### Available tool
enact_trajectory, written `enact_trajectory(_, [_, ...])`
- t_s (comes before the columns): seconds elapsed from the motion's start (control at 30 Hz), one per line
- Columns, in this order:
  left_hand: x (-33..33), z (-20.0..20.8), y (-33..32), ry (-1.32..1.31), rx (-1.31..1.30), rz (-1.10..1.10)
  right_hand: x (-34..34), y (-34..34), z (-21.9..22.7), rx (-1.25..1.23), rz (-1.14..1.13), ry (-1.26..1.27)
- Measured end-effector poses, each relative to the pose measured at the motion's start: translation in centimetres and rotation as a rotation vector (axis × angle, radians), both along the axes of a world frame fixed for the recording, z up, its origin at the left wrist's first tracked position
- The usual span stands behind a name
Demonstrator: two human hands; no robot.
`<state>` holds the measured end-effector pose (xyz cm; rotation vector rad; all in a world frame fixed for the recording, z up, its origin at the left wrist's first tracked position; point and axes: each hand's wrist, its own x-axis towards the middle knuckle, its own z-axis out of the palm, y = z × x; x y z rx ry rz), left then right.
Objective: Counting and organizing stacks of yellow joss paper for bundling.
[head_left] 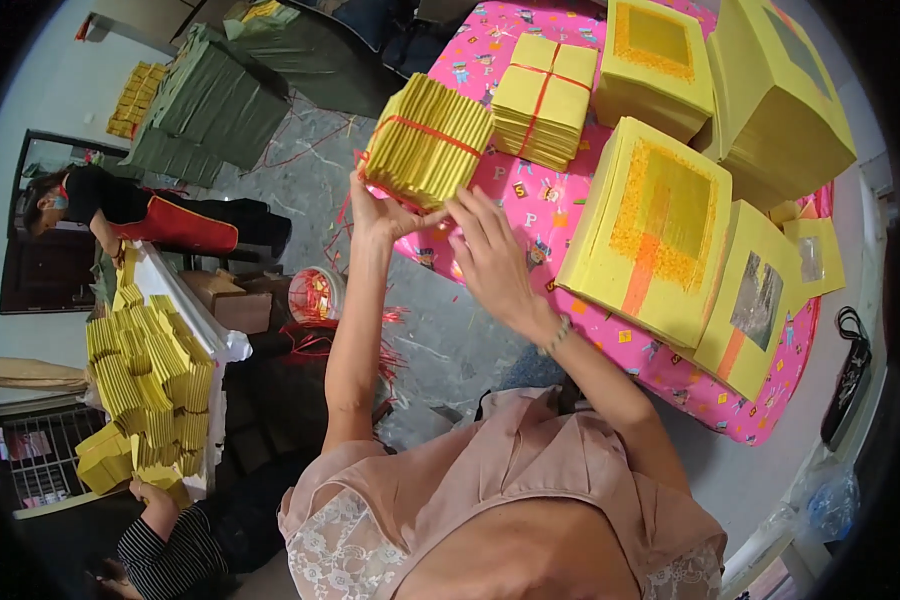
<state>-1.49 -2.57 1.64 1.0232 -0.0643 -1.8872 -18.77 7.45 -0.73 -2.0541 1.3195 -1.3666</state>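
Observation:
A bundle of folded yellow paper (428, 140), tied round with a red band, is held up over the near left corner of the pink table. My left hand (382, 212) grips it from below and the left, with its thumb along the lower edge and the other fingers partly hidden. My right hand (492, 252) has its fingers stretched and apart, the tips at the bundle's lower right corner. Just right of the bundle, a stack of yellow paper (544, 100) tied crosswise with red string lies on the table.
On the pink patterned tablecloth (610, 345) stand big yellow paper stacks (650, 230) with gold and orange panels. Left, a person in a red apron (190, 222) and another in a striped top (175, 545) work at a table heaped with yellow bundles (150, 370). A bucket (317, 294) holds red strips.

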Motion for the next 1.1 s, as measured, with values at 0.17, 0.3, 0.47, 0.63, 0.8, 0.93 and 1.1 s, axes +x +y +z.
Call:
enact_trajectory(0.17, [1.4, -1.8, 2.7, 0.139, -0.035, -0.075, 2.4, -3.6, -1.4, -0.027, -0.108, 0.167])
enact_trajectory(0.3, [2.1, -2.9, 5.6, -0.087, 0.074, 0.093, 2.7, -4.6, -2.6, -0.133, -0.099, 0.298])
enact_trajectory(0.47, [2.6, -5.1, 7.8, -1.487, -0.961, 0.586, 3.1, -5.6, -2.6, -0.159, -0.049, 0.276])
enact_trajectory(0.63, [4.5, -1.5, 5.6, -2.004, -1.312, -0.093, 2.9, -5.9, -2.5, -0.148, 0.004, 0.283])
enact_trajectory(0.8, [4.9, -1.6, 3.4, -1.871, -1.388, -0.229, 3.3, -6.0, -2.5, -0.152, 0.006, 0.228])
enact_trajectory(0.93, [4.7, -2.0, 3.6, -1.832, -1.340, -0.218, 3.5, -6.0, -3.1, -0.168, -0.020, 0.237])
enact_trajectory(1.1, [4.7, -2.0, 3.6, -1.747, -1.281, -0.180, 3.7, -6.3, -3.2, -0.186, -0.012, 0.265])
